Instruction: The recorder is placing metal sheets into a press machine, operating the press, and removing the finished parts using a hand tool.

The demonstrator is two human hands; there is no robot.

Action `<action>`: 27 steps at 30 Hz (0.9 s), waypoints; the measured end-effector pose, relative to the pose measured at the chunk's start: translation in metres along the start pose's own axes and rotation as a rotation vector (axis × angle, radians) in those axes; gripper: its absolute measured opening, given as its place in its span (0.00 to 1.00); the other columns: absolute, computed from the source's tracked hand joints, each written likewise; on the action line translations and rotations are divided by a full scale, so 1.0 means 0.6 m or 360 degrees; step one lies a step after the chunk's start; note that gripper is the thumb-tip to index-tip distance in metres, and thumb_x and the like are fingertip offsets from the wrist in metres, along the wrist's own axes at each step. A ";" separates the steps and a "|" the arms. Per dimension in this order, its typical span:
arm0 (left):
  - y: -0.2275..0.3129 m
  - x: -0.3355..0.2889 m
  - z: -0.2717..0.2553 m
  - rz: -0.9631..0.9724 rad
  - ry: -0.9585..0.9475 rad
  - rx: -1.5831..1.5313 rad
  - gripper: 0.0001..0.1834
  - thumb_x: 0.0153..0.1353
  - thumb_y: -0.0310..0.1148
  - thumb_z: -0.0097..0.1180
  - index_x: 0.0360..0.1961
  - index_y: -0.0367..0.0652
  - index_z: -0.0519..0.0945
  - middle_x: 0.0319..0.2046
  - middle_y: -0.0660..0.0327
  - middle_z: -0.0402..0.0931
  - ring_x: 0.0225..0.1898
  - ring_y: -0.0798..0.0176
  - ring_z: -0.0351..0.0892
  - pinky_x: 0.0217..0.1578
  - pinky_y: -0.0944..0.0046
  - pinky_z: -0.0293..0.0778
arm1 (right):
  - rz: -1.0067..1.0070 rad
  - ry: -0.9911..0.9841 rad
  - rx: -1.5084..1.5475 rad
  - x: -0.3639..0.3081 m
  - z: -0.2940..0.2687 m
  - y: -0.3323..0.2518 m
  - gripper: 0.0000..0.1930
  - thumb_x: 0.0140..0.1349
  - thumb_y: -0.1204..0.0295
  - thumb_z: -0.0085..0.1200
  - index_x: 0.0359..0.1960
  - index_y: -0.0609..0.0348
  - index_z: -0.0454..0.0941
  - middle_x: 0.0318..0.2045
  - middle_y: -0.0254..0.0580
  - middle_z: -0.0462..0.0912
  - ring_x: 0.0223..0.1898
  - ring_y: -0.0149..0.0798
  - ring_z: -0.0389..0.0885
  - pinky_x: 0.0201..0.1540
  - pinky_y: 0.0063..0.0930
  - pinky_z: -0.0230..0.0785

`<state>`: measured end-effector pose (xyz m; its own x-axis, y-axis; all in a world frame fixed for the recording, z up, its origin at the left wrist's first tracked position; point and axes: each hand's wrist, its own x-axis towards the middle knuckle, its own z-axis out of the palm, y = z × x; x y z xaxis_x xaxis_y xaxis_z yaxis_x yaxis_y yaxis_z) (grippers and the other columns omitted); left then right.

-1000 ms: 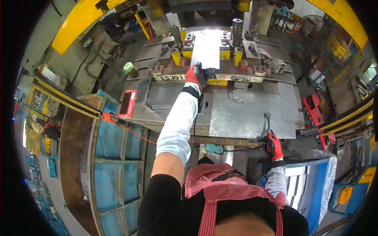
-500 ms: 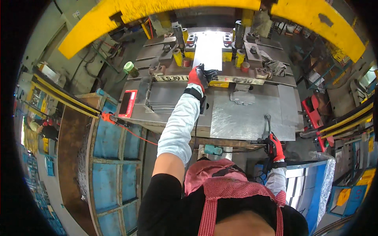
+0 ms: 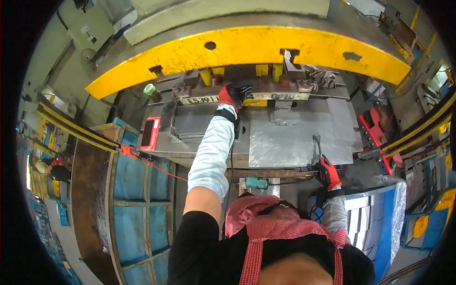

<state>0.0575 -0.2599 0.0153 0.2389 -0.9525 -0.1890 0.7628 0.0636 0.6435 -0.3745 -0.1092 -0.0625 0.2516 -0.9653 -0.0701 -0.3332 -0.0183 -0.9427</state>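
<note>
Holding the left hand (image 3: 232, 96) out ahead, gloved red and black, at the bar (image 3: 280, 96) under the yellow beam (image 3: 266, 45). Pointing the left fingers rightward; being unable to tell whether holding anything or touching the bar.

Holding the right hand (image 3: 328, 174) low and close, in a matching glove, just off the front edge of the big sheet (image 3: 285, 147). Bending the right fingers toward the near end of the wrench (image 3: 317, 144); being unable to tell whether closing on it or merely lying beside it.

Finding the wrench resting on the big sheet, near its front right part, ring end pointing away. Finding the big sheet lying flat on the bench (image 3: 165, 145), right of the left arm, with scrap (image 3: 283, 117) sitting at its far edge.

Noting a stack (image 3: 197, 116) of plates lying left of the left hand. Seeing a red-edged panel (image 3: 149, 133) lying farther left, and a green-lidded bottle (image 3: 150, 91) standing beyond. Spotting a grey cloth (image 3: 325, 77) lying crumpled at far right. Wearing a red checked apron (image 3: 285, 227). Seeing a teal box (image 3: 257, 183) sitting below the bench edge.
</note>
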 end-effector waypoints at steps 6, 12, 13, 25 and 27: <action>0.004 -0.031 0.011 0.0322 -0.0004 0.0185 0.18 0.62 0.40 0.38 0.37 0.33 0.69 0.32 0.45 0.75 0.30 0.50 0.78 0.32 0.58 0.77 | 0.0659 0.0062 0.0743 -0.002 0.018 0.020 0.15 0.62 0.57 0.41 0.36 0.56 0.70 0.19 0.32 0.71 0.15 0.27 0.66 0.18 0.22 0.60; 0.006 0.006 -0.015 0.0116 0.0023 -0.0008 0.15 0.58 0.40 0.45 0.34 0.35 0.70 0.27 0.49 0.75 0.24 0.52 0.77 0.29 0.57 0.76 | 0.0762 0.0164 0.0834 -0.007 0.019 0.025 0.09 0.60 0.64 0.44 0.37 0.52 0.71 0.17 0.28 0.69 0.14 0.24 0.64 0.16 0.17 0.56; -0.001 0.001 -0.001 0.0036 -0.0007 -0.0032 0.15 0.58 0.39 0.45 0.36 0.35 0.68 0.27 0.48 0.75 0.24 0.50 0.77 0.29 0.56 0.76 | 0.0704 0.0433 0.0689 -0.013 0.030 0.001 0.08 0.59 0.65 0.45 0.36 0.53 0.70 0.17 0.27 0.68 0.14 0.22 0.62 0.16 0.16 0.53; 0.023 -0.030 0.010 -0.0159 -0.0060 -0.0214 0.24 0.60 0.44 0.38 0.40 0.28 0.66 0.32 0.38 0.73 0.30 0.45 0.76 0.34 0.55 0.76 | -0.0205 -0.0523 0.0636 0.341 0.202 -0.420 0.12 0.57 0.64 0.49 0.42 0.53 0.71 0.23 0.25 0.71 0.22 0.19 0.66 0.22 0.14 0.57; 0.016 -0.031 0.028 -0.0266 -0.0103 -0.0334 0.19 0.60 0.42 0.40 0.41 0.34 0.66 0.31 0.40 0.74 0.27 0.46 0.77 0.30 0.55 0.76 | -0.0218 -0.0533 0.0791 0.429 0.228 -0.443 0.10 0.54 0.61 0.53 0.34 0.50 0.73 0.21 0.23 0.71 0.18 0.19 0.65 0.20 0.14 0.56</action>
<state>0.0505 -0.2466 0.0378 0.0653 -0.9716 -0.2276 0.8978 -0.0423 0.4383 -0.0969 -0.3170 0.1255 0.5610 -0.8269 0.0400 0.1659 0.0649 -0.9840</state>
